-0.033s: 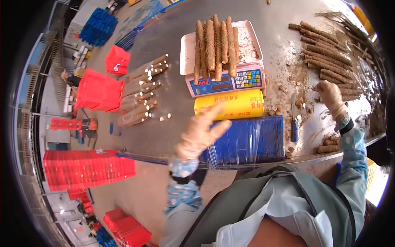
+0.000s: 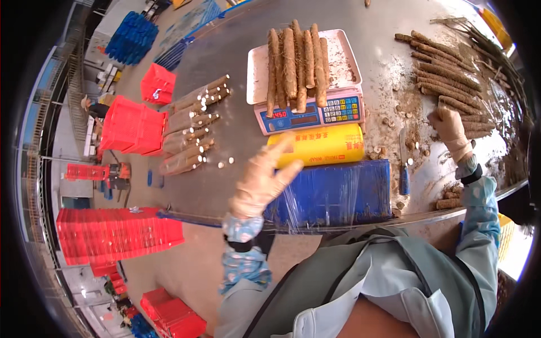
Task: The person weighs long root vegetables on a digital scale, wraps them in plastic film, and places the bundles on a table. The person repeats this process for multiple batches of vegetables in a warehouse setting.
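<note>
My gloved left hand (image 2: 262, 183) is open over the near part of the table, its fingers apart. It holds nothing and hovers by a yellow roll of plastic wrap (image 2: 324, 147) and a blue block with film over it (image 2: 338, 194). Behind the roll stands a digital scale (image 2: 344, 110), and on its white tray (image 2: 345, 56) lies a bundle of long brown yams (image 2: 289, 62). On the right, my gloved right hand (image 2: 448, 127) is closed beside a row of loose yams (image 2: 448, 76). Whatever its fingers may hold is hidden.
Wrapped yam bundles (image 2: 191, 127) with pale cut ends lie on the left of the table (image 2: 225, 191). A blue-handled knife (image 2: 404, 177) rests among soil and scraps. Shorter pieces (image 2: 449, 201) lie at the front right. Stacked red crates (image 2: 121, 234) stand on the floor to the left.
My left hand has shifted slightly left, away from the wrap roll. My right hand stays closed near the loose yams, and the view has tilted slightly.
</note>
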The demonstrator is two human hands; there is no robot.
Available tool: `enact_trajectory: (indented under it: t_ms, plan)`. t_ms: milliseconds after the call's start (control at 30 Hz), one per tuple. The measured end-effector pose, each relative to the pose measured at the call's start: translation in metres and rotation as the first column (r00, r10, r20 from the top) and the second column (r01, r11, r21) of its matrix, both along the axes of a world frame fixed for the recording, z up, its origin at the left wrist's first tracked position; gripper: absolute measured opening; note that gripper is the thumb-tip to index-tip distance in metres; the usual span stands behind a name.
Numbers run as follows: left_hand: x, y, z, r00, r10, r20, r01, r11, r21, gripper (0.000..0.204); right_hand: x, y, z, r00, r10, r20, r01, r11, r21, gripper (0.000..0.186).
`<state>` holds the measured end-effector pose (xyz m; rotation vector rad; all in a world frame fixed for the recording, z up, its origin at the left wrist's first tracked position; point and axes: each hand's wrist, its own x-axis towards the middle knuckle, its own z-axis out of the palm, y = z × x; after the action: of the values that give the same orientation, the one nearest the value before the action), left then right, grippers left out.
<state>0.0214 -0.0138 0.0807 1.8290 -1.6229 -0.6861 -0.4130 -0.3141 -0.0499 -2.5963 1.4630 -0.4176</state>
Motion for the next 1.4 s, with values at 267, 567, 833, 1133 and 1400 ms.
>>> enact_trajectory:
  t_ms: [267, 567, 833, 1133, 1400]
  plan:
    - [0.125, -0.12, -0.02, 0.943, 0.12, -0.31, -0.162, 0.98, -0.114, 0.081, 0.264, 0.011, 0.101, 0.894, 0.049, 0.445, -0.283, 0.831, 0.478, 0.058]
    - [0.158, -0.169, -0.072, 0.912, 0.222, -0.345, -0.245, 0.969, -0.024, 0.07, 0.265, -0.016, 0.032, 0.808, -0.197, 0.555, -0.026, 0.93, 0.367, 0.038]
    - [0.136, -0.117, -0.067, 0.879, 0.274, -0.39, -0.313, 0.949, -0.039, 0.065, 0.038, -0.028, -0.046, 0.709, -0.682, 0.178, 0.697, 0.717, -0.031, 0.025]
    - [0.131, -0.085, -0.073, 0.861, 0.36, -0.36, -0.382, 0.924, 0.01, 0.066, -0.016, -0.018, -0.007, 0.438, -0.885, -0.16, 0.852, 0.351, 0.389, 0.091]
    - [0.117, -0.066, -0.078, 0.829, 0.343, -0.442, -0.378, 0.926, 0.01, 0.061, -0.069, -0.046, -0.092, -0.304, -0.657, 0.69, 0.201, 0.664, 0.72, 0.026]
